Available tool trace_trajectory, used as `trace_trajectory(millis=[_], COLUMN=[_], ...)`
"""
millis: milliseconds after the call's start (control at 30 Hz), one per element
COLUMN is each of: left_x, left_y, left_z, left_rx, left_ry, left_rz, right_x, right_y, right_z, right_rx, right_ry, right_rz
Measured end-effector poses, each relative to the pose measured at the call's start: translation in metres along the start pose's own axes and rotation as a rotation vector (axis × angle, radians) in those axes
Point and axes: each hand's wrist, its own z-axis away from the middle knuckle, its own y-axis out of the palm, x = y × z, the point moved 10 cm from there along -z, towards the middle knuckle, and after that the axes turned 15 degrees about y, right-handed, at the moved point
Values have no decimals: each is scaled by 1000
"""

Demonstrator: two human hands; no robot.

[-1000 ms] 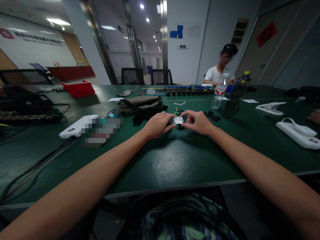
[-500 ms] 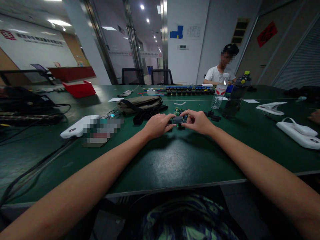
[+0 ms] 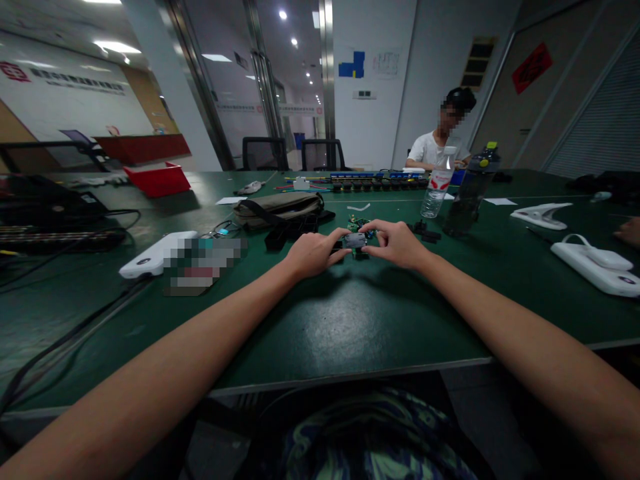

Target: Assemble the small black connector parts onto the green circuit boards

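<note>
Between my two hands is a small dark grey rectangular piece (image 3: 355,241), held slightly above the table. My left hand (image 3: 316,253) pinches its left end between thumb and fingertips. On the opposite end, the thumb and index finger of my right hand (image 3: 397,244) close in the same way, with the other fingers curled. Just behind and below the piece lie small green circuit boards (image 3: 358,222), partly hidden by it and by my fingers. Small black parts (image 3: 427,232) rest right of my right hand.
A grey-green pouch (image 3: 280,208) and a black tray (image 3: 291,233) lie left of centre. White power banks (image 3: 155,255) flank the green table (image 3: 340,333). A clear water bottle (image 3: 435,190) and a dark bottle (image 3: 471,193) stand back right. A person (image 3: 434,143) sits across.
The grey piece has tilted slightly, and its face looks lighter. Both hands keep nearly the same place and grip. The whole view has shifted a little.
</note>
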Motion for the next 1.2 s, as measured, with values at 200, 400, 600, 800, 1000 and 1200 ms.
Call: trace_trajectory(millis=[200,400,600,800,1000,1200], left_x=[0,-1,0,-1,0,0], left_y=[0,1,1,-1,0,1], left_z=[0,0,1,1,1,1], left_rx=[-12,5,20,3,-10,-9], left_ry=[2,4,-11,-1,-4,-5], left_rz=[16,30,20,16,32,37], right_x=[-1,-1,-1,-1,0,0], right_y=[0,0,1,1,2,2], right_z=[0,0,0,0,0,0], right_rx=[1,0,-2,7,14,13], right_ry=[-2,-8,-16,-14,-18,-5], right_rz=[12,16,24,21,16,23])
